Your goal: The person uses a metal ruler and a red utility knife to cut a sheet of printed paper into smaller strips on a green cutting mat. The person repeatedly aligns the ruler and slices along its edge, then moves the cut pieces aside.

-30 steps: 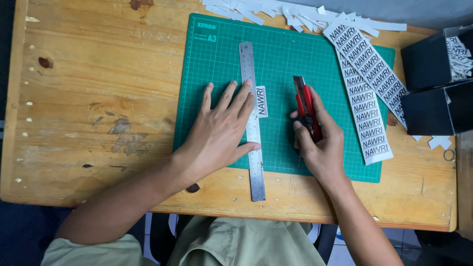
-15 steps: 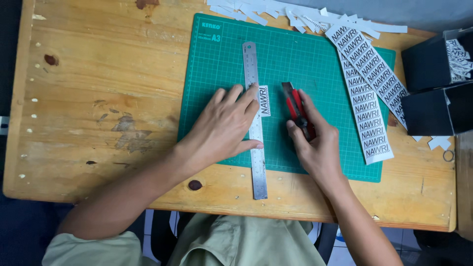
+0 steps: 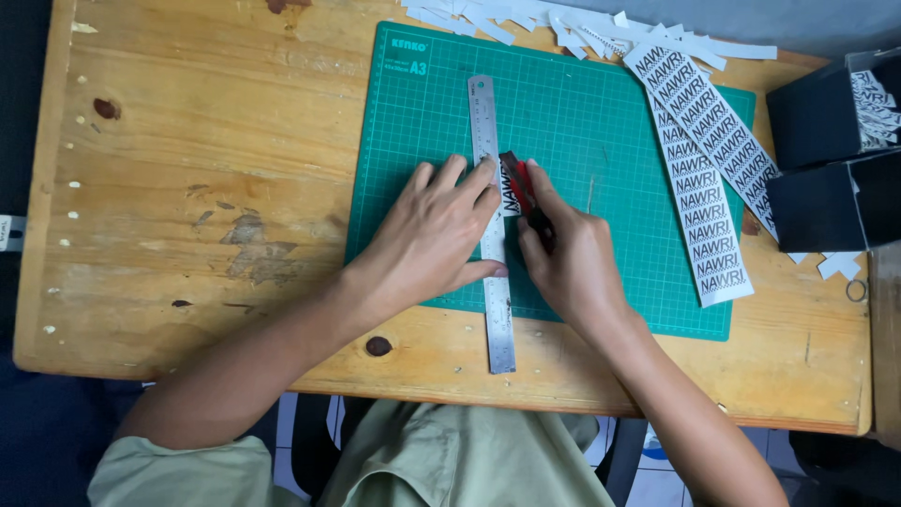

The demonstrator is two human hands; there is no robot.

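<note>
A worn wooden table (image 3: 188,188) carries a green cutting mat (image 3: 610,141); printed paper strips (image 3: 704,197) lie at its right edge, offcuts (image 3: 563,23) along the far edge, and two dark boxes (image 3: 826,160) stand further right. The left hand (image 3: 432,239) lies flat with fingers spread, pressing a steel ruler (image 3: 493,235) onto the mat. The right hand (image 3: 568,263) is closed around a red utility knife (image 3: 521,188), its tip against the ruler's right edge. A small paper label (image 3: 510,195) sits just beside the ruler, partly under the knife. Judged light, thin and prone to sliding; hold it beneath the ruler, not by its edges.
</note>
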